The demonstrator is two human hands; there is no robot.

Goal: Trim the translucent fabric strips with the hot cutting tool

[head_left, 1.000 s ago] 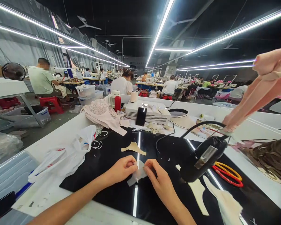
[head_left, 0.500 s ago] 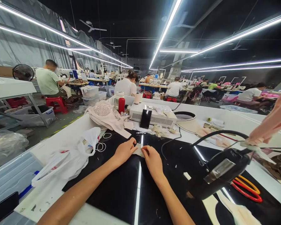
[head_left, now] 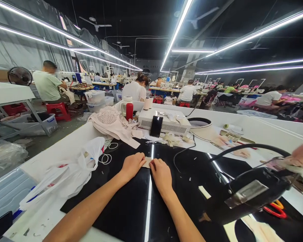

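Note:
A small beige piece of fabric (head_left: 147,162) lies on the glossy black tabletop (head_left: 123,208), stretched between my hands. My left hand (head_left: 133,165) has its fingers closed on the left edge of the piece. On the right edge, the bent fingers of my right hand (head_left: 161,173) pinch it close to the table. Both forearms reach in from the bottom of the view. Parts of the fabric are hidden under the fingertips.
A black cutting machine (head_left: 249,195) stands at right, near red-handled scissors (head_left: 275,210). To the left lie a white plastic bag (head_left: 73,171) and beige garments (head_left: 113,122). Ahead are a phone (head_left: 156,126), a white box (head_left: 176,127) and a red bottle (head_left: 129,111). Other people sit beyond.
Both hands still hold the fabric piece, and their fingers have drawn lower and closer over it. The view has shifted slightly; the black machine appears further right.

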